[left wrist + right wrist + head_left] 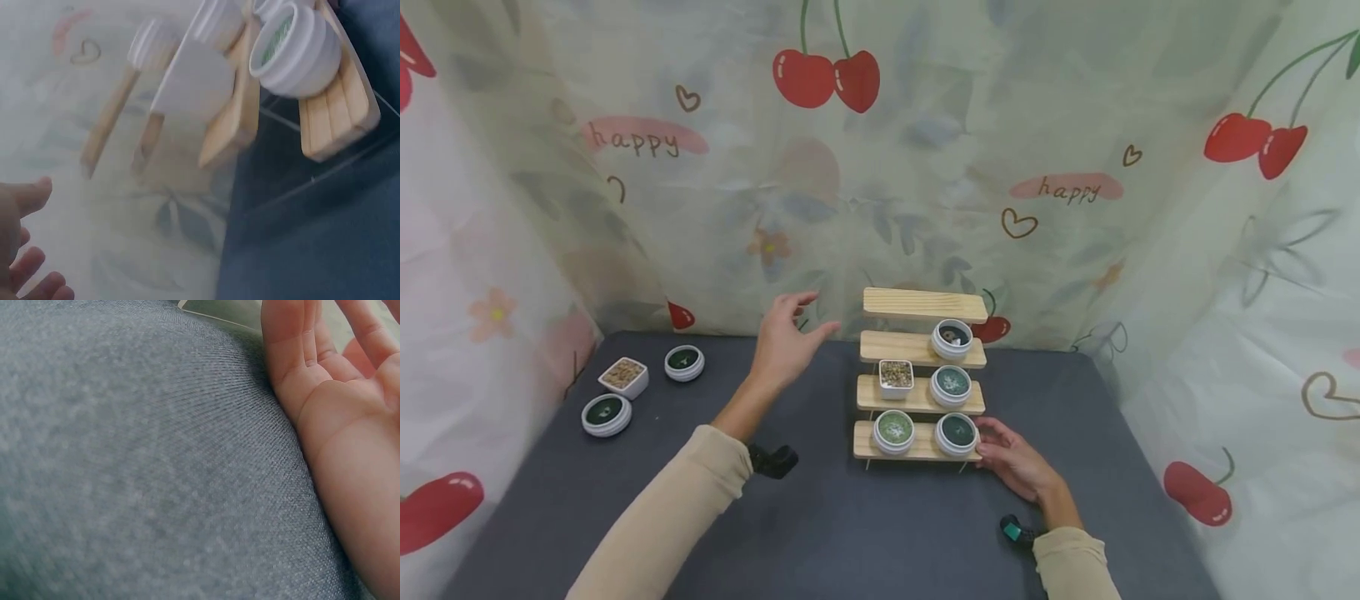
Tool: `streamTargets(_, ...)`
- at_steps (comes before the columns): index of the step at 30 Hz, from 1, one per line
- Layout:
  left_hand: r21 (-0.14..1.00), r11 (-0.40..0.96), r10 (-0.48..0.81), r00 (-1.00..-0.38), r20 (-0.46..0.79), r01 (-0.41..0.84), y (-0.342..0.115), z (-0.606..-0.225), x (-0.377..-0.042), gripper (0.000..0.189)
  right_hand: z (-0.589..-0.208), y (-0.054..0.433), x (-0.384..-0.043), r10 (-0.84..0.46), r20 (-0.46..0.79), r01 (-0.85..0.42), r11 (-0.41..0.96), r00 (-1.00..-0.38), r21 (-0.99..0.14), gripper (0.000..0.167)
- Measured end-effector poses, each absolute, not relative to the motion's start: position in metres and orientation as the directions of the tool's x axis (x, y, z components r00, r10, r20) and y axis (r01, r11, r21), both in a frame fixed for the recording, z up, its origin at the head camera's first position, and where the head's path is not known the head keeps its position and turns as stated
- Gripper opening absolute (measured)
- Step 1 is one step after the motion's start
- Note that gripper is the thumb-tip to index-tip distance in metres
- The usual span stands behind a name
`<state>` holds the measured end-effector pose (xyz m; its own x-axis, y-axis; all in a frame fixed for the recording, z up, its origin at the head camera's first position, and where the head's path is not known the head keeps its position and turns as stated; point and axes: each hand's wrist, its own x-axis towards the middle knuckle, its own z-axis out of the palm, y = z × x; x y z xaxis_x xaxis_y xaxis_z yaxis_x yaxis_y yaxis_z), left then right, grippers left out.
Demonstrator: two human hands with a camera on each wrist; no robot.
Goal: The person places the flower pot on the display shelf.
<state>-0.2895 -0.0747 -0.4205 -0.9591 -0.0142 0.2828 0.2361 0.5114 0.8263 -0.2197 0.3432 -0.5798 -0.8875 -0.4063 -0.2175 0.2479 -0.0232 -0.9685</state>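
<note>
A stepped wooden stand (925, 303) with pale boards on thin legs stands at the middle of the table. My left hand (786, 340) is raised in the air to its left, thumb and fingers spread, holding nothing. At the right end of the lowest board, my right hand (1018, 467) grips the board's edge with thumb and fingers. Beside those fingers sits a round white pot with dark green filling (957, 430). A light green pot (894, 432) shares that board. Above are a square pot of grit (896, 379), a blue-green pot (952, 385) and a dark-filled pot (954, 337).
On the left of the dark grey table (850, 533) are a square pot of tan pieces (624, 377) and two round green pots, one nearer (606, 415) and one farther (684, 363). Cherry-printed curtains (925, 167) hang behind and at both sides. The top board holds no pot.
</note>
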Motion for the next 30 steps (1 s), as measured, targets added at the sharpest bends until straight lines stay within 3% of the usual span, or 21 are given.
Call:
streamTargets(11, 0.736, 0.665, -0.122, -0.954, 0.273, 0.125, -0.153, -0.458, -0.292, 0.067, -0.579, 0.344, -0.219, -0.402, -0.218, 0.251, -0.03, -0.889, -0.968, 0.036)
streamTargets(21, 0.751, 0.659, -0.283, -0.938, 0.199, -0.039, -0.217, -0.488, -0.293, 0.073, -0.579, 0.343, -0.22, -0.401, -0.216, 0.245, -0.021, -0.89, -0.969, 0.035)
streamTargets(30, 0.762, 0.623, -0.384, -0.918, 0.103, -0.175, -0.238, -0.508, -0.293, 0.078, -0.577, 0.341, -0.218, -0.401, -0.215, 0.244, -0.021, -0.89, -0.969, 0.036)
